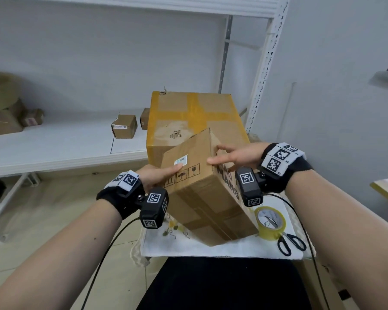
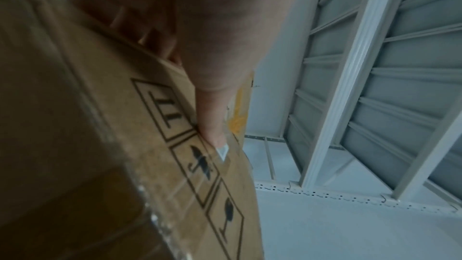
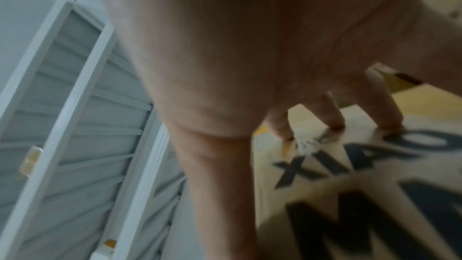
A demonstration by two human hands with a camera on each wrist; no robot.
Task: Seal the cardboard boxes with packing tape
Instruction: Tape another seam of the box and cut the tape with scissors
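Note:
I hold a brown cardboard box [image 1: 202, 198] tilted over a white cloth [image 1: 211, 249], one corner pointing up. My left hand [image 1: 159, 173] grips its left side, thumb [image 2: 212, 106] on the face with the handling symbols and fingers curled under the edge. My right hand [image 1: 233, 155] grips the upper right edge, thumb on the labelled face and fingertips [image 3: 335, 122] on the side with large black letters [image 3: 350, 165]. A roll of yellowish packing tape [image 1: 270, 222] stands on the cloth to the right, with black scissors [image 1: 290, 242] beside it.
A bigger box crossed with yellow tape [image 1: 188, 117] stands right behind the held one. The white shelf [image 1: 54, 148] to the left carries small cardboard boxes [image 1: 124, 126] and more cardboard at its far left. A perforated shelf post [image 1: 264, 70] rises on the right.

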